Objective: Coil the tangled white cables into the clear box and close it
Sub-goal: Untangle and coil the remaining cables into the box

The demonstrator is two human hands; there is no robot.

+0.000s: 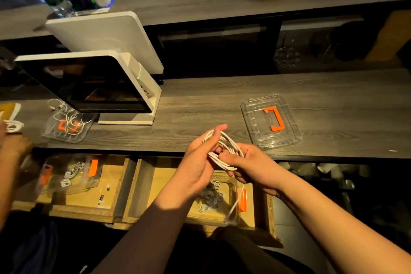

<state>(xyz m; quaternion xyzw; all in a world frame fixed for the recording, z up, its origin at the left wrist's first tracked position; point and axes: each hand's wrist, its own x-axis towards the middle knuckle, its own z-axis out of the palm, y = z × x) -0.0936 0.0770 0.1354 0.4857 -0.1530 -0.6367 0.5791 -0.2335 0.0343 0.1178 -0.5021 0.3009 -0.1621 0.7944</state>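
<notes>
- Above the front edge of a grey wood desk (200, 104), both hands meet around one white cable (223, 151) wound into a loose coil.
- The left hand (201, 158) has the coil looped around its upright fingers, thumb side toward the camera.
- The right hand (246, 163) pinches the coil's lower strands, fingers curled; a loose tail hangs down from it.
- Directly below the hands, an open wooden drawer holds a clear box (231, 198) with orange latches and small coiled cables inside.
- To the right on the desk lies a clear lid (270, 121) with an orange handle.
- To the left, a second drawer holds another box (69, 173) with cables.
- Far left on the desk, tangled cables (66, 115) lie on another lid, in front of a white-framed screen (89, 84).
- At the left edge, another person's hand (13, 142) is beside a small white coil.
</notes>
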